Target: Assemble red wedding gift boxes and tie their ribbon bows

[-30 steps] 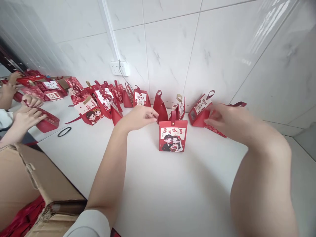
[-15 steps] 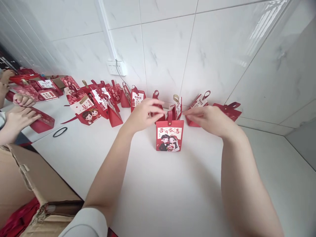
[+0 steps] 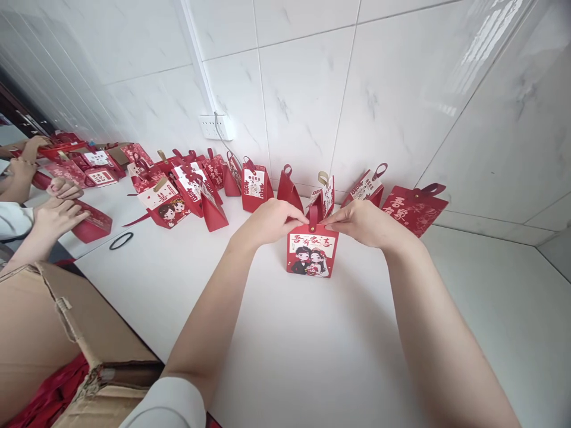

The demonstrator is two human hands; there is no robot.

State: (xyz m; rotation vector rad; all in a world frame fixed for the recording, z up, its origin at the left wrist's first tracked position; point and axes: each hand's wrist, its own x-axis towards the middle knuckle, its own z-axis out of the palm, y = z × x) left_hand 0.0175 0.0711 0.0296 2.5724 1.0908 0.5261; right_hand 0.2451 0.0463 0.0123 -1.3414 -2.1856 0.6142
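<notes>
A red gift box [image 3: 311, 255] with a cartoon bride and groom on its front stands upright on the white table [image 3: 307, 345]. Its strap handle [image 3: 313, 217] rises from the middle of the top edge, fixed by a small gold stud. My left hand [image 3: 274, 221] pinches the top edge just left of the strap, thumb and fingers together. On the other side of the strap, my right hand [image 3: 361, 223] pinches the same edge. Both hands are level with each other, and the box's back is hidden.
Several finished-looking red gift boxes [image 3: 256, 189] line the tiled wall. A black ring [image 3: 121, 241] lies on the table at left, near another person's hands [image 3: 60, 208] on a red box. An open cardboard box [image 3: 89, 315] with red material fills the lower left.
Both my hands have come inward and down, from beside the gift box onto its top edge, and their fingers have closed there. The view has shifted slightly.
</notes>
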